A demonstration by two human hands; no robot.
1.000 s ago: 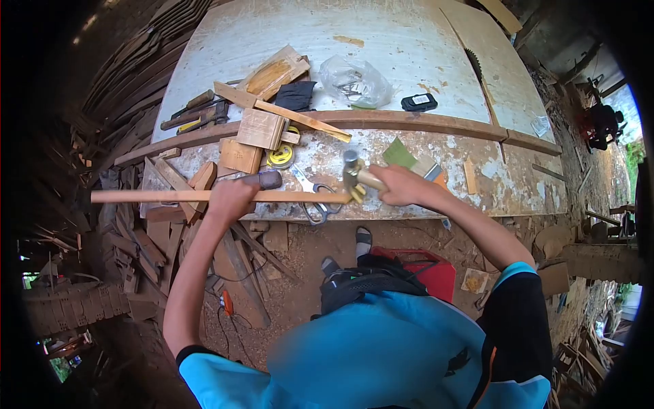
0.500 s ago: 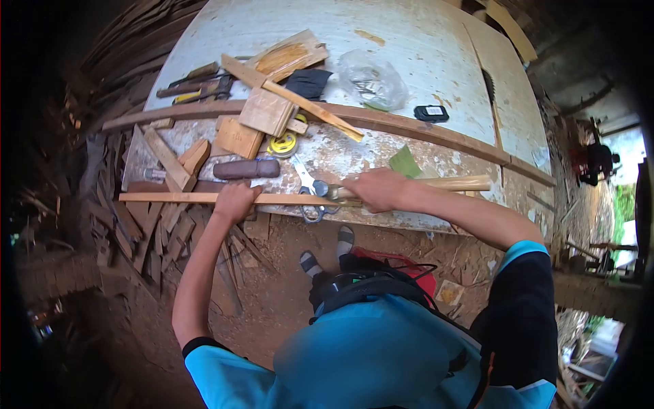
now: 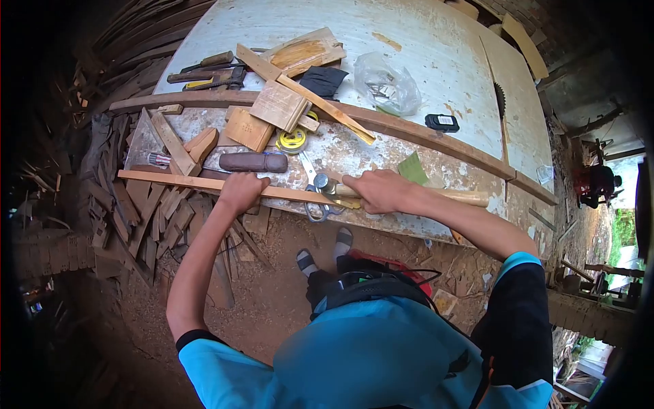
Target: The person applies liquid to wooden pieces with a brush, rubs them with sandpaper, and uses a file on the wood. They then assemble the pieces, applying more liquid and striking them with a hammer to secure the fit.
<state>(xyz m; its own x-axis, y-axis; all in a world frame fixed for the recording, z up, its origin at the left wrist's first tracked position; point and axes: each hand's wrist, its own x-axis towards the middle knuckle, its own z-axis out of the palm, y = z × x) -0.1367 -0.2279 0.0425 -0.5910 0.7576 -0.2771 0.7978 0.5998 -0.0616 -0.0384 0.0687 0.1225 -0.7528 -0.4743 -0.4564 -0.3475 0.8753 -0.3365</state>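
My left hand (image 3: 242,191) is closed around a long thin wooden strip (image 3: 174,180) at the bench's front edge. My right hand (image 3: 378,190) grips a hammer close to its head (image 3: 323,181); the pale wooden handle (image 3: 466,197) runs out to the right beyond my wrist. The strip's right end lies just under the hammer head. Between my hands, scissors (image 3: 315,210) with blue-grey handles are partly covered by the strip. A dark brown oblong piece (image 3: 253,162) lies behind my left hand. A green sheet (image 3: 412,168) lies beyond my right hand.
A yellow tape measure (image 3: 291,140), wooden blocks (image 3: 281,104) and a long brown batten (image 3: 409,128) lie across the workbench (image 3: 436,41). Farther back are a plastic bag (image 3: 387,83) and a black device (image 3: 441,123). A saw blade (image 3: 500,101) pokes through the top. Scrap wood (image 3: 146,235) piles up at left.
The strip has tilted, its left end higher in view. The hammer head has turned, showing its round face more clearly. Both hands keep their grips, and the whole view has shifted slightly.
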